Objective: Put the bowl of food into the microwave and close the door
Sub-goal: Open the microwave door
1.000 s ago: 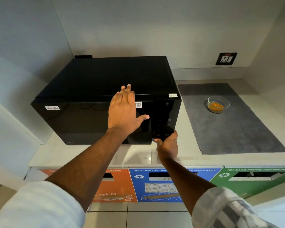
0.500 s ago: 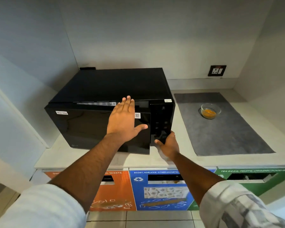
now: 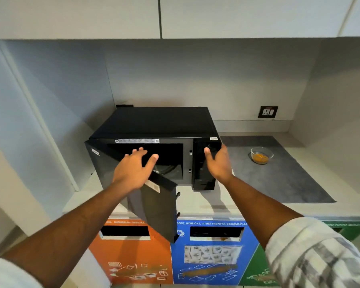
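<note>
While hands (image 3: 175, 165) spread, boxy black microwave (image 3: 162, 123), round glass bowl (image 3: 261, 155)

This looks like a shared office pantry or break room. A black box-shaped microwave (image 3: 154, 129) stands on a pale stone counter (image 3: 206, 202) in a plain grey alcove under white flat-fronted wall cabinets (image 3: 237, 15). Below the fingers (image 3: 140, 151), the counter front carries labelled waste slots: an orange panel (image 3: 133, 256), a blue recycling panel (image 3: 212, 256) and a green panel (image 3: 256, 271). A black wall socket (image 3: 268, 111) sits beyond the fingers to the right.
</note>
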### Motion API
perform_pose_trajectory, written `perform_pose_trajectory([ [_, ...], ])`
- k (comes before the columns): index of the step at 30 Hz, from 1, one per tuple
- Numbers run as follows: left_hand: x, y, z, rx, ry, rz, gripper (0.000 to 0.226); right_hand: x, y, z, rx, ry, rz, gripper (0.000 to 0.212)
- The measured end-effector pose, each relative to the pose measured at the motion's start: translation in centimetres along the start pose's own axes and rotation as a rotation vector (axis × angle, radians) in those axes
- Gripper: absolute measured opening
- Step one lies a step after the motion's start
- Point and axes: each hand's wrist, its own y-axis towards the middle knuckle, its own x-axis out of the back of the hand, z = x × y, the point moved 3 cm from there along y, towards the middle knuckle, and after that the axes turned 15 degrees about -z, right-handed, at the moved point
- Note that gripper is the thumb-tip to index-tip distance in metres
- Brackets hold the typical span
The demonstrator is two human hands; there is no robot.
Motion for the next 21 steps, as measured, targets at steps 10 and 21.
perform_pose_trajectory([
  [10, 3.4, 2.0, 7.0, 0.174, 0.205, 0.136, 0.079, -0.4, -0.9, 3.8, 0.437, -0.613, 0.065, 0.093],
  [21, 4.8, 0.3, 9.9, 0.058, 0.616, 0.226, 0.109, -0.7, -2.9, 4.2, 0.520, -0.808, 0.177, 0.100],
])
